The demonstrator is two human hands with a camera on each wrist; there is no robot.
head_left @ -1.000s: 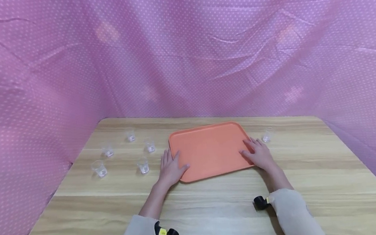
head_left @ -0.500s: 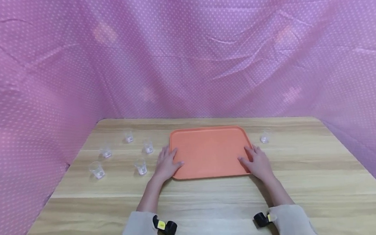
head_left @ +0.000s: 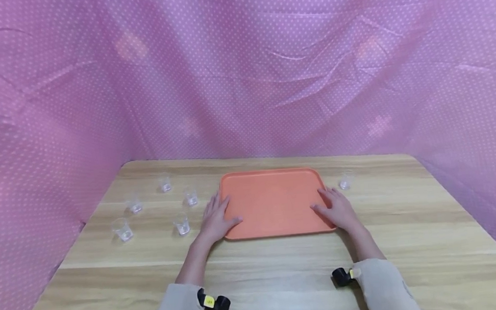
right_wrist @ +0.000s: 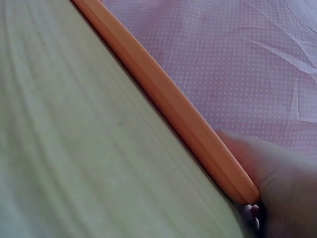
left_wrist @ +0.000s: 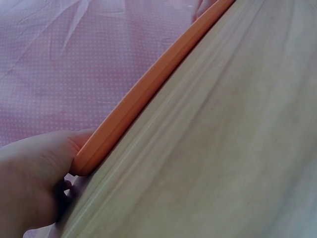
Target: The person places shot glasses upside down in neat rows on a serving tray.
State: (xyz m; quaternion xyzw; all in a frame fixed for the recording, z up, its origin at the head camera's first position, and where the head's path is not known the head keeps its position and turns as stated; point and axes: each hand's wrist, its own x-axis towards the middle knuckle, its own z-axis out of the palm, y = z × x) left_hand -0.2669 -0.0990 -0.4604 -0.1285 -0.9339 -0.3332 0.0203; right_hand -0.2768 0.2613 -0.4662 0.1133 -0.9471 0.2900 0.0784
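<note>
An orange rectangular tray lies on the wooden table, its long near edge roughly parallel to the front. My left hand holds its left side near the front corner, thumb over the rim and other fingers along the outside. On the opposite side my right hand holds the tray likewise, thumb on its inner surface. Both wrist views show the tray's front side close to the tabletop; fingertips under the corners are mostly hidden. Left of the tray stand several small clear cups, the nearest being one cup.
Another clear cup stands just beyond my right hand. The farthest left cup is near the table's back edge. A pink dotted cloth hangs behind and beside the wooden table.
The tray has turned from a slight tilt to lie square with the table, its right side coming nearer. Both hands have stayed on its sides. The head view has shifted slightly.
</note>
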